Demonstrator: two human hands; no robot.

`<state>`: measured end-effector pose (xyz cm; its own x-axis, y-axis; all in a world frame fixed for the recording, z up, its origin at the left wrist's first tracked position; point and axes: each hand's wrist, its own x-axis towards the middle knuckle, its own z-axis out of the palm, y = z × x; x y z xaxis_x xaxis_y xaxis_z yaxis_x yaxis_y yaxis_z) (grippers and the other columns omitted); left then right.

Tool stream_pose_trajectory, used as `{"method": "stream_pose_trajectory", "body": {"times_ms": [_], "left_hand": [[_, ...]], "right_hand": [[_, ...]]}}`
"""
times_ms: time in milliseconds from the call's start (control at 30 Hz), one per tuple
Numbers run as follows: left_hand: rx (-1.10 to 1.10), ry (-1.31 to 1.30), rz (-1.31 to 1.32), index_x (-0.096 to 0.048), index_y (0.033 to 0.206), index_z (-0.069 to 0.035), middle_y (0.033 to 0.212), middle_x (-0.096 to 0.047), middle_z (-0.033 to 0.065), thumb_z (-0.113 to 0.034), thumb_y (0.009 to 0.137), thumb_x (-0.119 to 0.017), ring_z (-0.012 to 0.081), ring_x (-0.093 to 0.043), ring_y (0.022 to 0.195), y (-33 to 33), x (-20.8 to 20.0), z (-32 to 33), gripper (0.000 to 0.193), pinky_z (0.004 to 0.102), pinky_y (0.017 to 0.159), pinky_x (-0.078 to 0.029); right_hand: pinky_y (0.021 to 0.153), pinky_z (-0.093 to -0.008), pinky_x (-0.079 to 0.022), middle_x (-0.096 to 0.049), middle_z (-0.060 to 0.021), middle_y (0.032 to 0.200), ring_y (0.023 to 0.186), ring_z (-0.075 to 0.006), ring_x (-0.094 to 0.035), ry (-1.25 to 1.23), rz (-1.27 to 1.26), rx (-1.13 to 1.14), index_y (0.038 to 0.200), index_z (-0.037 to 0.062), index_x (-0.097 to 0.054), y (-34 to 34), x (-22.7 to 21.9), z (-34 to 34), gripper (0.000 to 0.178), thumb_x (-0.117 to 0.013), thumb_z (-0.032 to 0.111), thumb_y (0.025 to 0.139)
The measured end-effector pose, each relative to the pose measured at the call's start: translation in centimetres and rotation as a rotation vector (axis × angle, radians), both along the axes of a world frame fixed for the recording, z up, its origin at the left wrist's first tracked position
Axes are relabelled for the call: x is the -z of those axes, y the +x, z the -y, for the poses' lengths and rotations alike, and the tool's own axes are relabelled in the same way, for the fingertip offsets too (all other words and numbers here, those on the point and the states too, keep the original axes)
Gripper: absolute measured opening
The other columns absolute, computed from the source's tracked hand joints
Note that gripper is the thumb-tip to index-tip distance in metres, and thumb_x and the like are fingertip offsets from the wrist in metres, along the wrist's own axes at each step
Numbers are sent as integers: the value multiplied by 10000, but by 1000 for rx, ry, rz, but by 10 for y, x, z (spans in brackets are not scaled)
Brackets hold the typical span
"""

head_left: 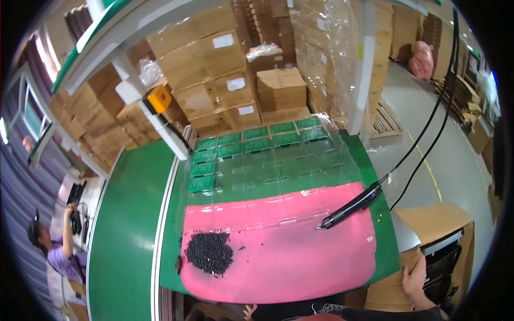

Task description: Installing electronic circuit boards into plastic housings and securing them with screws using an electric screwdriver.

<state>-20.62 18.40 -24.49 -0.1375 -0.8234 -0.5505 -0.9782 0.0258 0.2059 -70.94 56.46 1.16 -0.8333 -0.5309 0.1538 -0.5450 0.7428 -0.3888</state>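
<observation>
At the lower right, my right hand (415, 278) grips the near side edge of an open cardboard box (390, 281). Inside that box are black flat plastic parts (443, 261), partly covered by a flap. Only the fingers of my left hand (250, 311) show at the bottom edge, slightly apart below the table's front; nothing is seen in them. A pink mat (300, 257) lies on the green table, bearing a heap of small black pieces (210, 253) at left. A black electric screwdriver (350, 206) rests at the mat's right, its cable running upward.
A clear plastic tray (251, 170) overlaps the mat; green circuit boards (201, 183) fill its far row and left column. Left of the table runs a green conveyor (127, 214). Stacked cartons (209, 59) stand behind. A person in purple (63, 261) works at far left.
</observation>
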Motion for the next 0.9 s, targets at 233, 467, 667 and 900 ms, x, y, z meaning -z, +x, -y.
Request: {"method": "stream_pose_trajectory", "body": {"times_ms": [233,467,667,900], "left_hand": [[278,52,-248,-407,1394,-21,1357,-487,210,-488,691,-823,364,-482,1251,50,9,133,941,474,978,-462],[542,433,-487,-473,1326,-12,1274,-549,181,-398,759,-794,315,-531,1181,59,68,92,758,430,950,-476],[360,596,-863,-529,1268,-4,1202,-601,157,-321,817,-770,273,-573,1122,44,124,19,601,392,925,-488],[35,354,-1191,-606,1100,10,1020,-653,86,-112,898,-655,181,-604,970,-13,91,-54,241,309,869,-488]], "right_hand": [[996,-480,-451,-549,-307,1273,1166,-446,-549,85,-232,121,1441,-58,-320,-6,20,-33,681,-617,171,873],[868,-416,-512,-686,-217,1055,992,-322,-662,11,306,198,1132,-31,-616,-20,-7,-9,427,-605,288,849],[900,-414,-519,-692,-246,1088,1042,-342,-669,45,295,205,1140,-31,-657,54,-7,-56,467,-628,351,873],[882,-445,-517,-689,-266,1016,996,-390,-669,146,167,193,1074,-38,-667,88,-15,-60,428,-593,356,925]]}}
